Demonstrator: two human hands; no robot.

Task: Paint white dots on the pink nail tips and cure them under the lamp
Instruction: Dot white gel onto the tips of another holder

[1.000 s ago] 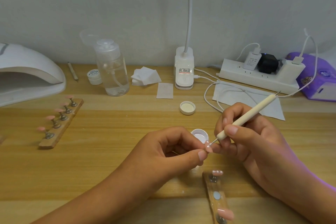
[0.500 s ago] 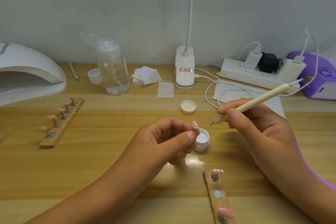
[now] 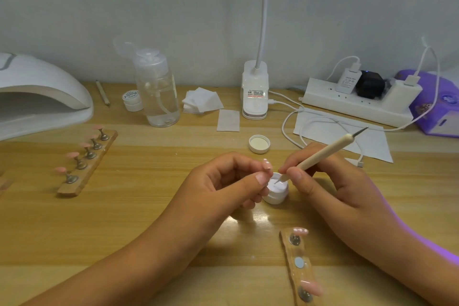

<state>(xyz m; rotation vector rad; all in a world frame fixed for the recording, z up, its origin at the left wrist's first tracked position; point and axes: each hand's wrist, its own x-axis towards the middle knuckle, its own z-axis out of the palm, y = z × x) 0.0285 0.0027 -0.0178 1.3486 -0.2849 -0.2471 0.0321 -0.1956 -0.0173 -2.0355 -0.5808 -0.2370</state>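
— Where is the nail tip?
— The left hand (image 3: 223, 181) pinches one pink nail tip (image 3: 267, 164) between thumb and forefinger, just above the small white pot (image 3: 277, 191) on the worktop (image 3: 124, 218).
— And the other?
— The right hand (image 3: 330, 181) grips the dotting tool (image 3: 323, 155) like a pen, with its point down in the open pot. The lid (image 3: 259, 143) lies near, behind the pot.
— The lamp?
— The nail lamp (image 3: 37, 97) stands far left, with a wooden holder (image 3: 99, 154) carrying five pink tips in front of it. A second holder (image 3: 301, 276) lies by the front edge.
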